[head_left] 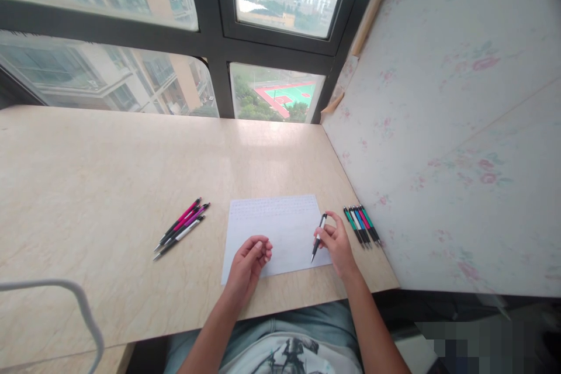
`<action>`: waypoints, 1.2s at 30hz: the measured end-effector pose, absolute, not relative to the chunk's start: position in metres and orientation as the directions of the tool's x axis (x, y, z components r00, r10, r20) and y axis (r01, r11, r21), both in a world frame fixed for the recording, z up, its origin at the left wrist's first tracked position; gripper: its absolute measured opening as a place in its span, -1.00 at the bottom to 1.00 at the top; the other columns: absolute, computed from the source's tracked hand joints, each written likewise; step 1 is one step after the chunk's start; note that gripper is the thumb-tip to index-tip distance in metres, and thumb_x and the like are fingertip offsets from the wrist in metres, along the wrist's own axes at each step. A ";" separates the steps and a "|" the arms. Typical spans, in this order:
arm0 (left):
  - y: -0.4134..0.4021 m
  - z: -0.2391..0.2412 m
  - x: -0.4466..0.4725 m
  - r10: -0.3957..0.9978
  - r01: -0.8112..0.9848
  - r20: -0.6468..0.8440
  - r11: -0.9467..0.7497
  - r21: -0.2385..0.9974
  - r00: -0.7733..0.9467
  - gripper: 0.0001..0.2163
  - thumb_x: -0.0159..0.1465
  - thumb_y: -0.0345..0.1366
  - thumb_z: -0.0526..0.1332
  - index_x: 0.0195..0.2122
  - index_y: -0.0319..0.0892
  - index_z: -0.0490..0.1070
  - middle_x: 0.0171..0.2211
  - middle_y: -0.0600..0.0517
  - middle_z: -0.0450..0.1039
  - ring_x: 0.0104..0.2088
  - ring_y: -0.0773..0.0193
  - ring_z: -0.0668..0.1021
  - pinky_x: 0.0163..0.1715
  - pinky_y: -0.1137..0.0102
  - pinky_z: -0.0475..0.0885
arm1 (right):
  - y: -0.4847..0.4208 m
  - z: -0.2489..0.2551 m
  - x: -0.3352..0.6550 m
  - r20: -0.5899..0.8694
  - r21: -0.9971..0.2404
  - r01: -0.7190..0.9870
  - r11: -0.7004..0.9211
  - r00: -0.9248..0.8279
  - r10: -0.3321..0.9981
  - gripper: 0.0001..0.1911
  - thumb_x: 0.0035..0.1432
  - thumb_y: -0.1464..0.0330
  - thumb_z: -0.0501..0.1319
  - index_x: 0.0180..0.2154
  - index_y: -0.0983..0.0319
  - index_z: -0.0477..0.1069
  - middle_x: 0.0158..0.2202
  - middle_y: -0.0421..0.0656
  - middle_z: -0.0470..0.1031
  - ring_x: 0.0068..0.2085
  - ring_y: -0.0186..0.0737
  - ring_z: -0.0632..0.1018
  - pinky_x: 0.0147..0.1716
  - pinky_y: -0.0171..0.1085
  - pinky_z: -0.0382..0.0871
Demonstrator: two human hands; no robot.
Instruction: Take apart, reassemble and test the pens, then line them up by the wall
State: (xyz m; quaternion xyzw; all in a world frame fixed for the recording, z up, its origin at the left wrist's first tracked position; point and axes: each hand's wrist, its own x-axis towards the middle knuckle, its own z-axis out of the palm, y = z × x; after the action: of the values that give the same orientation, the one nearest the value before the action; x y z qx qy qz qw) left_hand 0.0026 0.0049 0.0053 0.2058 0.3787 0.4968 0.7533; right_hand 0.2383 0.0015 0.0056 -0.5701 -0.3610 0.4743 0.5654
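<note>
My right hand (333, 241) grips a white-and-black pen (319, 237) between thumb and fingers. The pen's tip points down over the right edge of a white sheet of paper (280, 239), and the index finger rests at its top end. Lines of small handwriting run along the top of the sheet. My left hand (252, 257) hovers at or rests on the lower left of the paper; which one I cannot tell. Its fingers are curled together, with nothing visible in them.
Several pens (184, 225) with pink, purple and white barrels lie to the left of the paper. Another row of pens (362, 226) lies by the papered wall (460, 158). A grey cable-like curve (83, 304) crosses the lower left. Windows (289, 41) stand behind the marbled tabletop (109, 169).
</note>
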 end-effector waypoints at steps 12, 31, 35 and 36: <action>0.006 0.003 0.002 0.901 -0.596 -0.370 0.429 0.679 0.226 -0.83 0.15 -0.31 0.35 -0.25 -0.25 0.51 -0.35 -0.04 0.51 -0.39 0.37 0.50 -0.33 0.50 0.41 | 0.004 0.002 0.286 0.082 -0.506 0.833 -0.225 0.306 0.948 -0.70 0.10 0.20 0.18 -0.20 0.24 0.51 -0.42 -0.14 0.49 -0.38 -0.17 0.47 -0.36 -0.28 0.27; 0.006 0.003 0.003 0.900 -0.602 -0.381 0.426 0.675 0.210 -0.81 0.11 -0.29 0.37 -0.26 -0.24 0.52 -0.36 -0.04 0.51 -0.40 0.37 0.50 -0.35 0.50 0.41 | 0.013 0.000 0.240 -0.227 -0.928 0.234 -0.291 0.266 0.937 -0.60 0.08 0.19 0.19 -0.11 0.30 0.42 -0.29 -0.04 0.60 -0.21 -0.08 0.58 -0.33 -0.24 0.42; 0.007 0.004 0.004 0.902 -0.604 -0.379 0.422 0.676 0.207 -0.82 0.12 -0.31 0.37 -0.27 -0.25 0.52 -0.37 -0.05 0.51 -0.40 0.36 0.49 -0.35 0.49 0.41 | 0.011 0.002 0.252 -0.125 -0.826 0.505 -0.252 0.271 0.954 -0.74 0.05 0.26 0.20 -0.25 0.27 0.51 -0.28 -0.05 0.58 -0.29 -0.12 0.57 -0.24 -0.22 0.41; 0.007 0.004 0.004 0.902 -0.603 -0.378 0.423 0.676 0.208 -0.83 0.13 -0.31 0.36 -0.27 -0.25 0.52 -0.37 -0.05 0.51 -0.41 0.36 0.49 -0.35 0.49 0.40 | 0.011 0.002 0.254 -0.099 -0.783 0.574 -0.239 0.264 0.959 -0.76 0.06 0.27 0.19 -0.26 0.26 0.52 -0.29 -0.06 0.57 -0.30 -0.14 0.56 -0.23 -0.22 0.40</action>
State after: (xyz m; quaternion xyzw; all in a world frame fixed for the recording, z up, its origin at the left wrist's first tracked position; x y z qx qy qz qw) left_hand 0.0035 0.0067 0.0041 0.1959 0.3816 0.5003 0.7522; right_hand 0.2537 0.0107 0.0025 -0.7275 -0.5270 0.3002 0.3209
